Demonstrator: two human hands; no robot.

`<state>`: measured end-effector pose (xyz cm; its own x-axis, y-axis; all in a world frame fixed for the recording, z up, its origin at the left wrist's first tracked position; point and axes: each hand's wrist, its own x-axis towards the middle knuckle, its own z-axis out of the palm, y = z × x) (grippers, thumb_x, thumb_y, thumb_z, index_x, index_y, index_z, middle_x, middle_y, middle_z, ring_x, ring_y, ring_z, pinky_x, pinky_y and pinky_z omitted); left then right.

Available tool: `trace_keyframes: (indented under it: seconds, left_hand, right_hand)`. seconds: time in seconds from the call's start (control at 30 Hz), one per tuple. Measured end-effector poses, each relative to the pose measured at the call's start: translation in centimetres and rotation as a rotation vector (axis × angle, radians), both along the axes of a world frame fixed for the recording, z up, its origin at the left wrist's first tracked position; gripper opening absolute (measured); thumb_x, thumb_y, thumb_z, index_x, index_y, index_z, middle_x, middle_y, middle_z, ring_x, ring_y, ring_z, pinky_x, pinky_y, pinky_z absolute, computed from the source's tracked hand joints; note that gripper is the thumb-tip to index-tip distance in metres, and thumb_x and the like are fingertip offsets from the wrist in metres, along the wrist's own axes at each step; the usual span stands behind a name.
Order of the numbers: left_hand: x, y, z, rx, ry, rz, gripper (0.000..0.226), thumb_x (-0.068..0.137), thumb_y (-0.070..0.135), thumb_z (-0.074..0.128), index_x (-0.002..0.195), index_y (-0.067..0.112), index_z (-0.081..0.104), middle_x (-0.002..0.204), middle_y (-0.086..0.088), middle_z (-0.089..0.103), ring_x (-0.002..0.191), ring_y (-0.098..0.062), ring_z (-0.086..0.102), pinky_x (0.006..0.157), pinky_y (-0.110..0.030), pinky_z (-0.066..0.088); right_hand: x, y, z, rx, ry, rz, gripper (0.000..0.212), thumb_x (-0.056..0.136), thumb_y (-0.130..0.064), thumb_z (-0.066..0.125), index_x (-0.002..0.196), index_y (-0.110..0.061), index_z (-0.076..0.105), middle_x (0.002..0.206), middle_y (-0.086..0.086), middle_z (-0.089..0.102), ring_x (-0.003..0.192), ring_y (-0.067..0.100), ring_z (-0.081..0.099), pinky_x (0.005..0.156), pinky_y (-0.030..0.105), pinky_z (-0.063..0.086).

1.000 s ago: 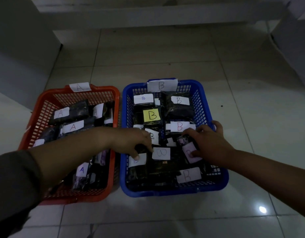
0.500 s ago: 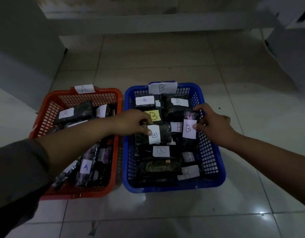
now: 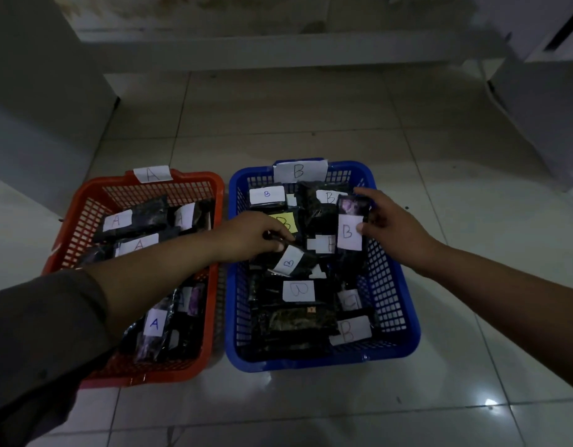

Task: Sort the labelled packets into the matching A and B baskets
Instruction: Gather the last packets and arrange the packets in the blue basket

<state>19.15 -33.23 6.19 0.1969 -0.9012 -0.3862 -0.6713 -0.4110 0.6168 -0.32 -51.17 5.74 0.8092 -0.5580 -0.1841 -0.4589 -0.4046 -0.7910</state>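
We see a tiled floor (image 3: 311,124) carrying two plastic baskets side by side, and we take the blue basket (image 3: 398,304) as our landmark. It bears a paper B tag (image 3: 299,171) on its far rim and is filled with dark packets, each with a B label. Touching or nearly touching its left wall stands the red basket (image 3: 85,217), tagged A (image 3: 152,174) on its far rim and holding dark packets with A labels.

Our left arm, in a grey sleeve (image 3: 36,333), crosses over the red basket and reaches into the blue one. The left hand (image 3: 249,235) sits over the middle of the blue basket, its fingers (image 3: 283,235) curled and pinching the upper end of a tilted packet (image 3: 291,262) whose white label shows a small blue B. This packet lies among the others inside the blue basket, just in front of a yellow B label (image 3: 286,221).

The right hand (image 3: 388,227) comes in over the blue basket's right wall. Its thumb and fingers grip a second packet (image 3: 349,227), held upright near the far right corner of the blue basket, with a large B on its white label and a purple patch at its top. We cannot tell whether its lower end rests on the packets beneath.
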Motion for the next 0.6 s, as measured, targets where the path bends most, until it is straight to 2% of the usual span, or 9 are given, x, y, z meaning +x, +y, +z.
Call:
trace_keyframes:
  seconds: [0.07, 0.13, 0.2, 0.33, 0.47, 0.6]
  left_hand:
    - [-0.2, -0.4, -0.2, 0.0, -0.08, -0.054, 0.031, 0.091, 0.017, 0.06, 0.121, 0.021, 0.062, 0.108, 0.008, 0.056, 0.096, -0.001, 0.047, 0.073, -0.003, 0.032]
    - [-0.1, -0.7, -0.3, 0.012, -0.15, -0.102, 0.032, 0.091, 0.016, 0.059, 0.123, 0.02, 0.06, 0.113, 0.003, 0.059, 0.094, -0.002, 0.047, 0.076, -0.009, 0.034]
    - [0.2, -1.0, -0.3, 0.017, -0.182, -0.135, 0.032, 0.091, 0.013, 0.058, 0.123, 0.02, 0.061, 0.114, 0.0, 0.059, 0.094, -0.004, 0.047, 0.082, -0.017, 0.035]
    - [0.9, -1.7, 0.3, -0.051, -0.192, -0.13, 0.032, 0.093, 0.006, 0.052, 0.116, 0.023, 0.065, 0.107, 0.004, 0.055, 0.097, -0.006, 0.048, 0.082, -0.019, 0.035]
    - [0.8, -2.4, 0.2, -0.098, -0.293, -0.203, 0.034, 0.092, 0.004, 0.052, 0.116, 0.024, 0.066, 0.108, 0.003, 0.052, 0.1, -0.014, 0.05, 0.082, -0.025, 0.042]
    - [0.6, -2.2, -1.2, -0.161, -0.53, -0.328, 0.045, 0.083, 0.004, 0.064, 0.123, 0.024, 0.061, 0.112, -0.005, 0.055, 0.107, -0.022, 0.048, 0.083, -0.033, 0.045]
  right_hand:
    - [-0.1, -0.6, -0.1, 0.02, -0.007, -0.018, 0.054, 0.089, -0.014, 0.058, 0.133, -0.039, 0.039, 0.095, -0.006, 0.06, 0.094, 0.019, 0.059, 0.073, 0.025, 0.044]
    - [-0.3, -0.9, 0.0, -0.033, 0.02, 0.004, 0.054, 0.089, -0.012, 0.058, 0.133, -0.036, 0.04, 0.092, -0.006, 0.059, 0.092, 0.018, 0.058, 0.07, 0.025, 0.042]
    - [-0.5, -1.2, 0.0, -0.082, 0.057, 0.029, 0.055, 0.088, -0.011, 0.059, 0.134, -0.034, 0.04, 0.096, 0.002, 0.06, 0.089, 0.02, 0.059, 0.07, 0.026, 0.042]
    - [-1.0, -1.5, -0.3, -0.121, 0.092, 0.078, 0.051, 0.085, -0.01, 0.062, 0.128, -0.031, 0.043, 0.091, 0.01, 0.061, 0.08, 0.024, 0.061, 0.063, 0.02, 0.042]
    - [-1.2, -1.4, -0.5, -0.134, 0.119, 0.097, 0.048, 0.082, -0.009, 0.065, 0.122, -0.028, 0.046, 0.083, 0.005, 0.06, 0.068, 0.013, 0.056, 0.056, 0.012, 0.039]
    - [-1.3, -1.2, -0.4, -0.17, 0.142, 0.128, 0.048, 0.081, -0.012, 0.068, 0.12, -0.03, 0.048, 0.078, -0.002, 0.059, 0.069, 0.011, 0.056, 0.059, 0.018, 0.039]
